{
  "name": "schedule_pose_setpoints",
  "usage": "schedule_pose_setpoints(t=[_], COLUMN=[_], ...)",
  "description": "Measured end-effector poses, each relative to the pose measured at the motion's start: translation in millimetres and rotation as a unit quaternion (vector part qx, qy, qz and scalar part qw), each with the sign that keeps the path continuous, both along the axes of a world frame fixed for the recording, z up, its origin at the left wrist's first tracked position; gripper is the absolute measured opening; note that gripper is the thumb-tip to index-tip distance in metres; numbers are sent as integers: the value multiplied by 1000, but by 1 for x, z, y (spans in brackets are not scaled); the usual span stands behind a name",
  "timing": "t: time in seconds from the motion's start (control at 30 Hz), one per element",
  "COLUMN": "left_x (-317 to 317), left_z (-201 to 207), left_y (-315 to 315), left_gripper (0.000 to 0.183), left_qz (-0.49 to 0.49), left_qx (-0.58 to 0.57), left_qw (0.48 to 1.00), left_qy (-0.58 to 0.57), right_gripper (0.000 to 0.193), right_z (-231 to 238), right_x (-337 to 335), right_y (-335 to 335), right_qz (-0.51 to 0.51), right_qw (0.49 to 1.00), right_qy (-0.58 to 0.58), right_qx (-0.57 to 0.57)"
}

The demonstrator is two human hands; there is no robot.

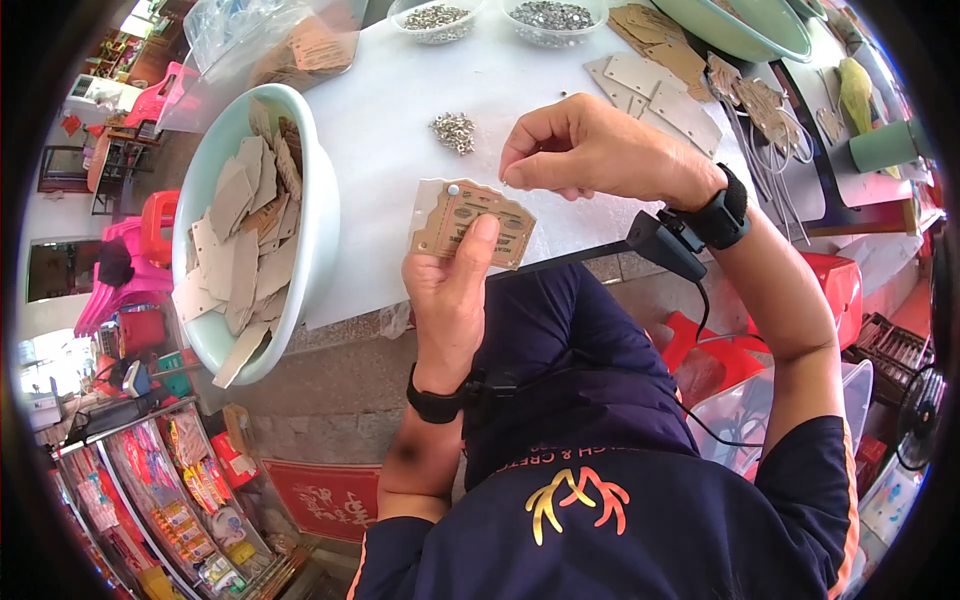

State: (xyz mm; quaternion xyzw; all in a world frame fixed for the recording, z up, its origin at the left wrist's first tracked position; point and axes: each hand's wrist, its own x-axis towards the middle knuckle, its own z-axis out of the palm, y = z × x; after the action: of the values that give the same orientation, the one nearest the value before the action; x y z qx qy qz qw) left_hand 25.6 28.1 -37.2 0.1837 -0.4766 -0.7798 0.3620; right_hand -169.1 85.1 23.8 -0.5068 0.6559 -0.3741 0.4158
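My left hand (450,295) grips a small stack of cardboard cards (512,225), the thumb pressed flat on the printed brown face. A grey edge sticks out behind the brown one. Near the card's upper left corner sits a round silvery stud (453,190), and a small hole shows at its lower left. Just above the card's right side, my right hand (600,150) pinches thumb against forefinger. A tiny shiny bit shows at those fingertips, too small to name. Beyond the card lies a little heap of small metal rings or eyelets (453,132) on the white tabletop (370,190).
At the left a pale green basin (322,200) holds many cardboard pieces. Two clear tubs, one of metal bits (435,20) and one of studs (552,18), stand at the far edge. Grey cards (655,95) lie at the right; red stools (835,290) stand below.
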Motion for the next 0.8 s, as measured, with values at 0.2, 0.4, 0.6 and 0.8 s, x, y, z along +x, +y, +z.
schedule_pose_setpoints(t=[0.2, 0.4, 0.6, 0.8], left_x=[0, 2, 7, 5], left_z=[1, 5, 4, 5], left_y=[-2, -2, -6, -5], left_gripper=[27, 27, 26, 24], left_qz=[-22, -48, -82, -78], left_qx=[-6, -17, -44, -38], left_qw=[1000, 999, 994, 994], left_qy=[-16, -11, -56, -62], right_gripper=[21, 18, 19, 19], right_z=[-6, -13, -12, -7], right_x=[-4, -8, -11, -13], right_y=[4, -2, -5, -4], right_qz=[57, 106, 120, 109], right_qw=[989, 971, 960, 967], right_qy=[-136, -208, -240, -216], right_qx=[27, 47, 76, 79])
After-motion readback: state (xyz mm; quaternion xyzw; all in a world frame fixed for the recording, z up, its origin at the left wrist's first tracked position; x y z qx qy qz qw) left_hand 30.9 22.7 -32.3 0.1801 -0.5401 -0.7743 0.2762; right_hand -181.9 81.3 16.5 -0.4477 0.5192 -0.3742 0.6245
